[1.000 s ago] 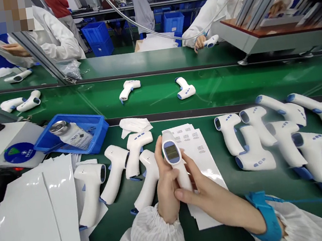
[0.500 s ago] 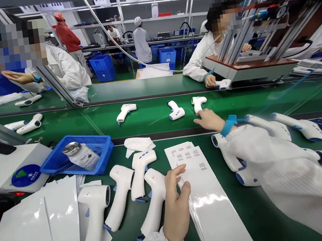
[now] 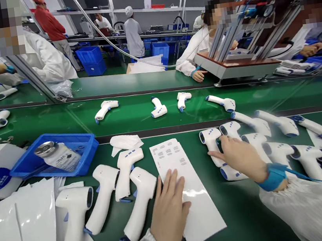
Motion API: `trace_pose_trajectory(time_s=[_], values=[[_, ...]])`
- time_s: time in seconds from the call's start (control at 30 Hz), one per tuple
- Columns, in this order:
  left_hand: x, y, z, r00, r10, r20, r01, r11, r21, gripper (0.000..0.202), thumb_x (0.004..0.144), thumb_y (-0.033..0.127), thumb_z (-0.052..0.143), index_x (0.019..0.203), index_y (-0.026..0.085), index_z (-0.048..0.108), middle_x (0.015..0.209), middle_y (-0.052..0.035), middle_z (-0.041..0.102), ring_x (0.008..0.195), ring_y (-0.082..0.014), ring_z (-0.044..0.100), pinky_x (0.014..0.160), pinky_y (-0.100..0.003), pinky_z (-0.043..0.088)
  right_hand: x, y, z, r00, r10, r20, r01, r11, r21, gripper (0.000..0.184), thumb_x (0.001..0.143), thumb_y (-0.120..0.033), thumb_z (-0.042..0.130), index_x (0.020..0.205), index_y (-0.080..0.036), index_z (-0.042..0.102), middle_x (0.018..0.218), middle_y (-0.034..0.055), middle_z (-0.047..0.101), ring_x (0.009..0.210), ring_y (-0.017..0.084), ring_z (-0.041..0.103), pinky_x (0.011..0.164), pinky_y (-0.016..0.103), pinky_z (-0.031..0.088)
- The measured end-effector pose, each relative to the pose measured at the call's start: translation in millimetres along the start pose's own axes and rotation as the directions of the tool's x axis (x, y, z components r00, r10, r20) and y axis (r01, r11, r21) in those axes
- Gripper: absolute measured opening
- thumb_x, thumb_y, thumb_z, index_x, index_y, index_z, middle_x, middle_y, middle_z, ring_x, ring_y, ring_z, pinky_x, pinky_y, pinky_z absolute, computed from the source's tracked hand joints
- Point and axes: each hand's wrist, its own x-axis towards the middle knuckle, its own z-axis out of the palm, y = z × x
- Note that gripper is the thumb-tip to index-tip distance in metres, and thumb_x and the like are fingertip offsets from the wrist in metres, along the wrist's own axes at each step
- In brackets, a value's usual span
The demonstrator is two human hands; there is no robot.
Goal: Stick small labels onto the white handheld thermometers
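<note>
My left hand (image 3: 168, 210) lies flat and open on a stack of white label sheets (image 3: 171, 156) in front of me. My right hand (image 3: 238, 157), with a blue wrist strap (image 3: 272, 177), rests on a group of white and blue infrared thermometers (image 3: 274, 149) at the right. Its thumb points left, apart from the fingers, and its fingertips touch one thermometer (image 3: 211, 139) without closing round it. Three more thermometers (image 3: 106, 197) lie side by side just left of the sheets.
A green conveyor belt (image 3: 136, 114) runs across behind, carrying several thermometers (image 3: 158, 108). A blue tray (image 3: 90, 153) holds a bottle (image 3: 57, 156). White pouches (image 3: 18, 234) lie at the left, and a folded cloth (image 3: 125, 142) behind the sheets. People in white coats work across the belt.
A second ago both hands held a thermometer. My right hand reached out to the belt, then drew back onto the thermometers at the right. My left hand flattened on the sheets.
</note>
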Motion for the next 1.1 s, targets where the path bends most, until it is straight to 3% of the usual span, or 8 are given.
trace_pose_trajectory(time_s=[0.2,0.33,0.43,0.5,0.6,0.83,0.97,1.1], values=[[-2,10,-8.8,0.984,-0.131,-0.120,0.074,0.915,-0.397,0.058,0.096,0.028,0.047,0.153,0.029,0.032,0.164,-0.0095,0.026,0.152,-0.0312,0.017,0.120,-0.061,0.020,-6,-24,-3,0.995,0.086,0.042,-0.095,0.913,0.396,0.050,0.092,-0.035,0.050,0.133,-0.008,0.042,0.098,0.0164,0.072,0.085,0.031,0.070,0.065,0.036,0.048],[6,25,-15.2,0.949,-0.272,-0.159,-0.014,0.468,-0.884,0.088,0.091,0.039,0.062,0.157,0.030,0.004,0.148,-0.0162,0.046,0.140,-0.0304,0.044,0.116,-0.053,0.034,-48,-66,-24,0.981,-0.195,-0.010,0.113,0.526,0.843,0.046,0.094,-0.035,0.049,0.136,-0.018,0.041,0.120,0.0122,0.068,0.100,0.026,0.069,0.080,0.036,0.054],[12,30,-21.3,0.865,-0.441,-0.242,-0.145,0.241,-0.960,0.089,0.089,0.030,0.064,0.155,0.036,0.005,0.122,-0.0067,0.063,0.115,-0.0228,0.065,0.108,-0.045,0.045,-71,-84,-33,0.848,-0.530,0.009,0.224,0.374,0.900,0.032,0.092,-0.032,0.056,0.123,-0.022,0.055,0.109,0.0066,0.072,0.091,0.023,0.071,0.074,0.033,0.056],[13,29,-24.6,0.813,-0.514,-0.273,-0.168,0.242,-0.956,0.088,0.088,0.028,0.066,0.153,0.040,0.009,0.101,0.0014,0.064,0.098,-0.0180,0.069,0.103,-0.043,0.049,-69,-84,-27,0.796,-0.605,0.036,0.276,0.415,0.867,0.016,0.095,-0.029,0.053,0.104,-0.023,0.065,0.097,0.0039,0.074,0.084,0.022,0.071,0.073,0.034,0.057],[12,25,-25.8,0.832,-0.502,-0.235,-0.115,0.258,-0.959,0.083,0.088,0.031,0.067,0.152,0.041,0.015,0.092,0.0034,0.063,0.099,-0.0179,0.069,0.101,-0.041,0.051,-53,-77,-3,0.892,-0.436,-0.121,0.395,0.620,0.678,0.021,0.094,-0.025,0.053,0.110,-0.021,0.065,0.119,0.0122,0.069,0.111,0.030,0.065,0.089,0.047,0.055],[16,15,-15.4,0.859,-0.463,-0.220,-0.067,0.325,-0.943,0.069,0.092,0.039,0.060,0.149,0.039,0.021,0.156,-0.0056,0.038,0.136,-0.0241,0.049,0.114,-0.039,0.040,-53,-86,41,0.825,-0.483,-0.292,0.563,0.739,0.369,0.049,0.092,-0.035,0.059,0.135,-0.013,0.053,0.142,0.0202,0.055,0.131,0.038,0.051,0.104,0.058,0.046],[18,9,-8.4,0.863,-0.440,-0.250,-0.030,0.449,-0.893,0.068,0.093,0.044,0.057,0.151,0.039,0.021,0.164,-0.0031,0.022,0.145,-0.0283,0.036,0.116,-0.043,0.036,-40,-79,31,0.887,-0.348,-0.303,0.457,0.760,0.463,0.029,0.096,-0.031,0.052,0.121,-0.018,0.060,0.129,0.0146,0.062,0.117,0.031,0.060,0.094,0.049,0.053],[18,14,-9.9,0.850,-0.482,-0.214,0.020,0.435,-0.900,0.070,0.093,0.045,0.057,0.152,0.040,0.019,0.162,-0.0026,0.028,0.142,-0.0280,0.042,0.115,-0.042,0.037,29,-75,-6,0.966,-0.219,-0.140,0.259,0.840,0.477,0.029,0.097,-0.033,0.052,0.121,-0.017,0.058,0.125,0.0118,0.063,0.118,0.026,0.059,0.099,0.039,0.050]])
